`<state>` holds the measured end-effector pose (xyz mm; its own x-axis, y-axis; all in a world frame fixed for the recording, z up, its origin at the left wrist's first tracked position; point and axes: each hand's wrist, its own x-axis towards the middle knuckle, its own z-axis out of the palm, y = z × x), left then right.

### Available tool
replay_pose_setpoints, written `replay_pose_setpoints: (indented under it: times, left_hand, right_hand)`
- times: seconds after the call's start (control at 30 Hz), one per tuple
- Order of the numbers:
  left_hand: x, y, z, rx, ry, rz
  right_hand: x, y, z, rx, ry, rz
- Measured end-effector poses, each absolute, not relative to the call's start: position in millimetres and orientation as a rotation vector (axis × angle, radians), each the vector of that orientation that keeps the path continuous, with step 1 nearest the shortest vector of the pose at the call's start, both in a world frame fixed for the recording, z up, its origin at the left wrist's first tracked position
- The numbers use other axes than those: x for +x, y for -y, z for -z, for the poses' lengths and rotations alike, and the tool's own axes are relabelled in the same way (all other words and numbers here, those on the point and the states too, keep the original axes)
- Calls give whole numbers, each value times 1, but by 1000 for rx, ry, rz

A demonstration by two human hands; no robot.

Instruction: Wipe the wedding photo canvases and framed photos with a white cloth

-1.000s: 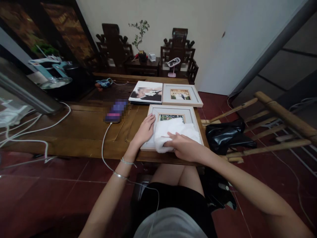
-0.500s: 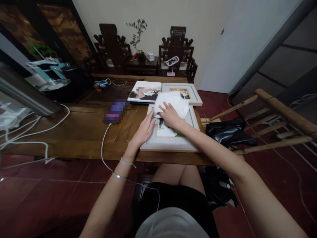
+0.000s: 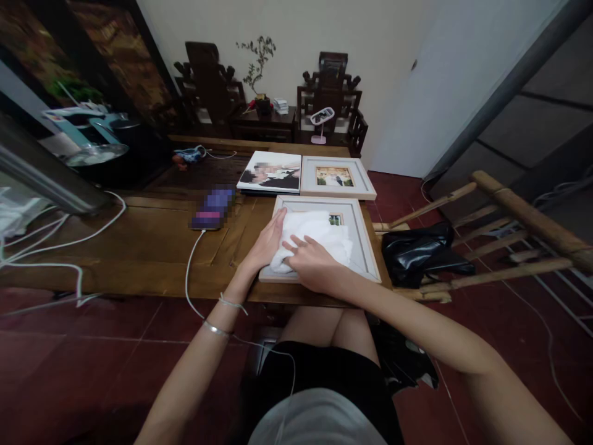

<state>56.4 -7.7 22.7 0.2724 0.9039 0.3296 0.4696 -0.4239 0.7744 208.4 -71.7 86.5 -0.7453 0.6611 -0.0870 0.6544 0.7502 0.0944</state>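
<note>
A picture frame (image 3: pixel 369 247) with a pale wooden edge and a grey-white mat lies flat near the table's front edge. Spread over much of its picture is a white cloth (image 3: pixel 315 225), bunched at the left. My right hand (image 3: pixel 312 262) presses on the cloth from above, fingers bent into it. Along the frame's left side rests my left hand (image 3: pixel 267 244), fingers stretched out and touching the cloth's left edge. Only a small part of the picture shows above the cloth.
Behind lie a second picture frame (image 3: pixel 364 179) and a photo panel (image 3: pixel 266 179). To the left is a phone (image 3: pixel 212 209) on a white cable (image 3: pixel 188 272). A black bag (image 3: pixel 414 253) sits on a bamboo chair (image 3: pixel 519 216) at the right.
My right hand has drawn the cloth toward me, from the frame's far edge to its near part. The rear frame's picture is now uncovered. My left hand stays at the left side.
</note>
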Motion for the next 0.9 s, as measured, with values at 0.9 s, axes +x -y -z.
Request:
replay_pose_setpoints:
  times: [0.9]
  left_hand:
    - [58,9,-23,2166,-1307,-951]
  right_hand:
    - [237,127,-93,1129,-2865,-234]
